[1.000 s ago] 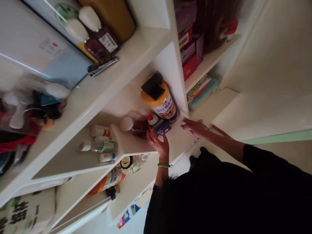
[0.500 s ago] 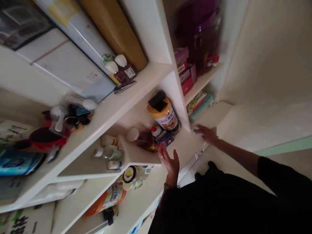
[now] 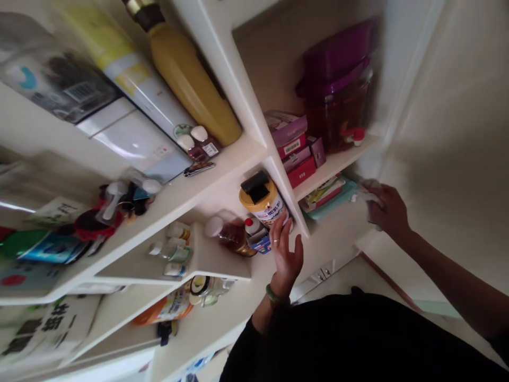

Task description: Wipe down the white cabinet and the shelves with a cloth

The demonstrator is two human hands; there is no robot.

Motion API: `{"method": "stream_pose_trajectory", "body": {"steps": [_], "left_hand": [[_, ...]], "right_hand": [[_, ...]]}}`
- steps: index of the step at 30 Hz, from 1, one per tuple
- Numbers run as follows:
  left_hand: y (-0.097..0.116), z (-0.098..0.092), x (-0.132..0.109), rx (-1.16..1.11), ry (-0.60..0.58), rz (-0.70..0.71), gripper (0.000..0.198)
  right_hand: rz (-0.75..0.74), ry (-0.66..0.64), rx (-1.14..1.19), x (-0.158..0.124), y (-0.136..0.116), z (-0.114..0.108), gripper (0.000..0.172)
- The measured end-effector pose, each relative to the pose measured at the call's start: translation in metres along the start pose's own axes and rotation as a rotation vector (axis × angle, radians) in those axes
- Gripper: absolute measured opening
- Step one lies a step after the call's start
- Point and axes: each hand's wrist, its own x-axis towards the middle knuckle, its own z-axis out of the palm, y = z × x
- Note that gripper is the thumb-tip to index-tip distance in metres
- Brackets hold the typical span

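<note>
My left hand, wearing a green bangle and a ring, is open with fingers spread. Its fingertips are at the lower side of a yellow-lidded tub, which has a black sponge on top. A small blue box stands just left of those fingers, beside a red-capped white bottle and an amber bottle. My right hand is at the far right, past the white shelf edge. It grips a crumpled white cloth against the low shelf.
A white shelf unit fills the left and middle. A purple-lidded jar with a red tap stands above red boxes and flat packets. A yellow bottle lies on the upper shelf. Small bottles stand lower down.
The view has swung, bringing the purple-lidded jar fully into sight. My right hand has moved along the shelf with the white cloth. My left hand has moved closer to the tub.
</note>
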Motion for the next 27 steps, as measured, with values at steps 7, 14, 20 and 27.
{"method": "stream_pose_trajectory", "body": {"steps": [7,14,20,27], "left_hand": [[0.036,0.011,0.110,0.151,0.002,0.278,0.054],[0.062,0.041,0.210,0.671,-0.559,0.490,0.055],[0.072,0.066,0.282,0.724,-1.014,0.504,0.053],[0.071,0.062,0.290,0.756,-1.099,0.471,0.050]], "right_hand": [[-0.580,-0.001,0.066,0.094,-0.104,-0.073,0.059],[-0.723,-0.092,0.097,0.110,-0.110,-0.073,0.047],[-0.743,-0.132,0.090,0.114,-0.104,-0.084,0.049],[-0.805,-0.137,0.104,0.113,-0.089,-0.089,0.054]]}}
